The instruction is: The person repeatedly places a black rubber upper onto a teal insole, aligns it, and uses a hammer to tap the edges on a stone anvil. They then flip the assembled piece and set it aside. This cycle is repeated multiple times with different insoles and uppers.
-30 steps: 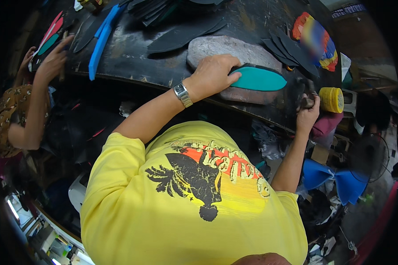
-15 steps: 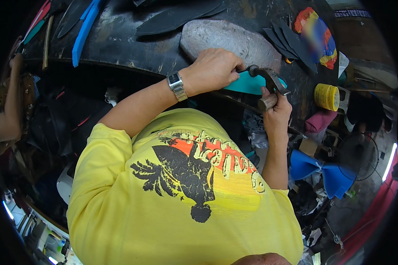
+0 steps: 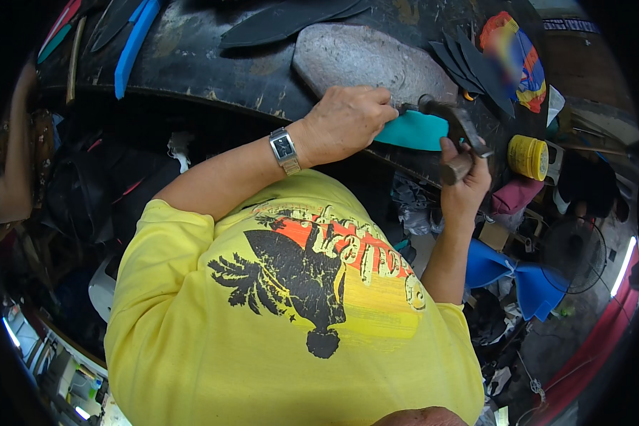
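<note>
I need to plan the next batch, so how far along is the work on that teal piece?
Done: the teal piece lies placed at the dark bench edge beside the grey stone. In hand: the left hand presses it down while the right hand holds a hammer over it. Left: black cut pieces lie untouched nearby.

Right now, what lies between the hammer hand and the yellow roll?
Head view: only bare dark bench edge lies between the right hand, gripping the hammer, and the yellow roll.
</note>
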Action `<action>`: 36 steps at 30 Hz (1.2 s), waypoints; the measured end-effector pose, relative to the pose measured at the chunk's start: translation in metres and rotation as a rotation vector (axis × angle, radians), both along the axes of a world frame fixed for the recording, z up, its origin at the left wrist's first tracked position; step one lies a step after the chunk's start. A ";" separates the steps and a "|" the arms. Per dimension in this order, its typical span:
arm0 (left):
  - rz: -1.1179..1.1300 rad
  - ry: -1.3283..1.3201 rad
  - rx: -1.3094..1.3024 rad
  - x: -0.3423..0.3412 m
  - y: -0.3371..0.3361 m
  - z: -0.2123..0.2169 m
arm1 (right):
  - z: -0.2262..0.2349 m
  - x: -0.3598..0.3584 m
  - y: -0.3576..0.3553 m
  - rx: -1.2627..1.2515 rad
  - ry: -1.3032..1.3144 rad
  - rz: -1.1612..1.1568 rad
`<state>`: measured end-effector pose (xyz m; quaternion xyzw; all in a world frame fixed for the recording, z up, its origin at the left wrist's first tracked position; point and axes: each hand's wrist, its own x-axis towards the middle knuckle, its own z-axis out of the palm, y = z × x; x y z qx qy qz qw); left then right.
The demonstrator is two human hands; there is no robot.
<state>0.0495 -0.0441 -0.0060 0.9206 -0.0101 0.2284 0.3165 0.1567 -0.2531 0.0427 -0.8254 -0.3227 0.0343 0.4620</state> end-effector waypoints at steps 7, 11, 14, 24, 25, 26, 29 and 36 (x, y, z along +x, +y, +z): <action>-0.010 0.000 0.001 0.000 0.000 -0.003 | 0.008 -0.003 0.016 -0.217 -0.149 0.087; 0.006 -0.017 -0.058 -0.001 -0.001 -0.001 | 0.012 -0.004 0.021 -0.467 -0.043 0.071; 0.049 0.014 -0.072 -0.008 0.000 0.001 | 0.005 -0.006 0.022 -0.355 -0.073 0.043; 0.094 -0.062 -0.052 -0.020 -0.005 -0.002 | -0.009 0.000 0.010 -0.080 0.189 -0.079; 0.100 -0.061 -0.060 -0.020 -0.005 -0.002 | -0.008 -0.001 0.007 -0.010 0.195 -0.093; 0.103 -0.058 -0.067 -0.020 -0.005 -0.002 | -0.008 -0.003 0.006 0.060 0.202 -0.111; 0.101 -0.047 -0.071 -0.019 -0.004 -0.003 | -0.009 -0.009 0.005 0.276 0.166 -0.040; 0.106 -0.028 -0.103 -0.013 -0.001 -0.005 | -0.011 -0.005 0.001 -0.195 0.094 -0.013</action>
